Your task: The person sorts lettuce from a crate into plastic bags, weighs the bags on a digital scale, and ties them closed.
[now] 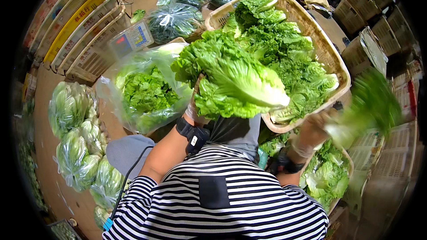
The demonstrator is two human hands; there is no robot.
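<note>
My left hand, in a thin translucent glove, holds a large head of leafy lettuce across the middle, its white stem end towards the right. Most of the hand's fingers are hidden by the leaves. At the right, my right hand grips the pale base of blurred lettuce leaves. More lettuce heads lie in a plastic crate beyond my hands. Left of my left hand, an open clear plastic bag contains green lettuce. A second container with loose lettuce leaves stands below my right hand.
Bagged lettuce heads lie on the floor at the left. A digital scale stands behind the open bag, near stacked crates. Bagged greens sit at the back. More stacked crates line the right side.
</note>
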